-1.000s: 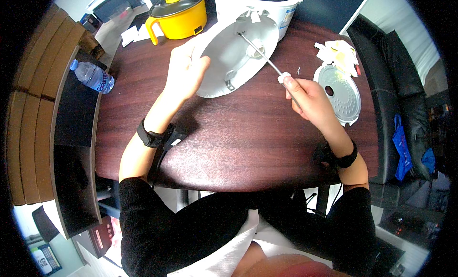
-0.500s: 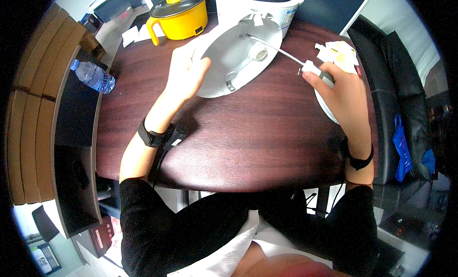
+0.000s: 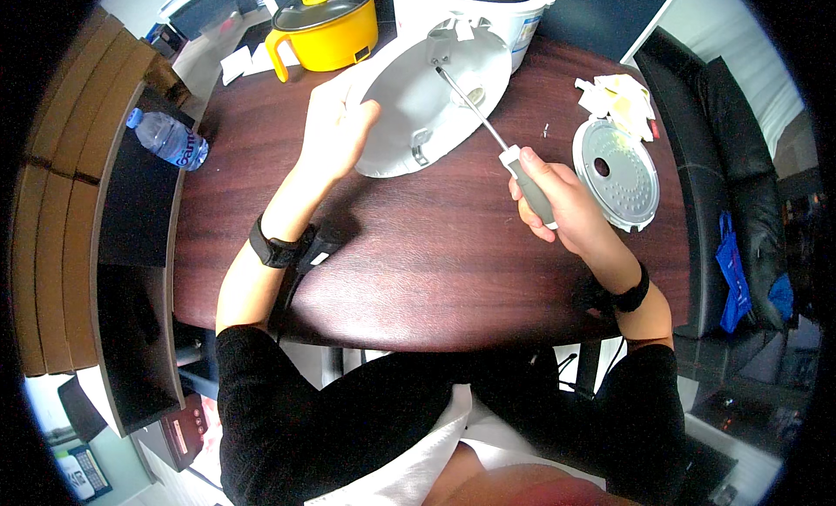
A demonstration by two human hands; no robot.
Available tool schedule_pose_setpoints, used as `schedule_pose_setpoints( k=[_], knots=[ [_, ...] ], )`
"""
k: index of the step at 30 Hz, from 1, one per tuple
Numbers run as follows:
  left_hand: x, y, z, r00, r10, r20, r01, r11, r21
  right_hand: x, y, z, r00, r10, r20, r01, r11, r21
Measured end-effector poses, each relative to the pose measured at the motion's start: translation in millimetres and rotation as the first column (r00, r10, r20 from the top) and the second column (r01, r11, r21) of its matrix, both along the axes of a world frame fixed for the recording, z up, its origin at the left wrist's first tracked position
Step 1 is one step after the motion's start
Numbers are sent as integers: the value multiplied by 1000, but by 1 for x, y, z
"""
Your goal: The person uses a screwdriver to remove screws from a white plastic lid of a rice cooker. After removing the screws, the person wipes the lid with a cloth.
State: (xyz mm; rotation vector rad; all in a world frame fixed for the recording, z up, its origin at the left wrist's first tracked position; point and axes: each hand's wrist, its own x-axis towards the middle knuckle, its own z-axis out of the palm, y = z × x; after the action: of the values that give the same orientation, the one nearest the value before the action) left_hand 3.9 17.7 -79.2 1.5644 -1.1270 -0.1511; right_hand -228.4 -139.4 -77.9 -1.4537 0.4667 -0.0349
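My left hand [image 3: 338, 131] grips the near-left rim of a silvery domed lid [image 3: 396, 114], tilted so its hollow underside shows. The lid's far end meets the white rice cooker pot [image 3: 475, 18] behind it. In my right hand [image 3: 557, 197] is a screwdriver [image 3: 533, 188] with a grey and white handle, the fingers wrapped round it. Its shaft points up and left, the tip at a small fitting near the lid's far end. A round white fitting inside the lid is partly hidden behind the shaft.
A round grey plate with a hole [image 3: 629, 179] lies at the right, below crumpled pale cloth or paper [image 3: 620, 101]. Tiny screw-like bits [image 3: 547, 130] rest nearby. A yellow pot [image 3: 326, 36] with a dark lid stands back left. A water bottle [image 3: 170, 138] lies at the left edge.
My right hand has swung left and down, turning the screwdriver steeper, its tip still by the lid's fitting. The grey plate and tiny bits are now uncovered. The lid has shifted slightly left.
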Motion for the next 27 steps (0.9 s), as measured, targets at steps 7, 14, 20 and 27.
schedule_pose_setpoints(
  k=[7,14,20,27],
  knots=[
    [-2,0,1,1000,-2,5,2,1000,-12,1,5,-1,997,-56,44,55,998,24],
    [-1,-1,0,1000,-12,19,12,1000,-7,2,7,-3,999,-42,21,40,997,72],
    [-2,0,1,1000,-1,15,1,1000,2,4,6,-4,998,-51,26,53,995,-80],
    [-4,0,1,999,-30,-12,30,999,-30,5,-4,-8,990,-143,7,132,891,-435]
  ],
)
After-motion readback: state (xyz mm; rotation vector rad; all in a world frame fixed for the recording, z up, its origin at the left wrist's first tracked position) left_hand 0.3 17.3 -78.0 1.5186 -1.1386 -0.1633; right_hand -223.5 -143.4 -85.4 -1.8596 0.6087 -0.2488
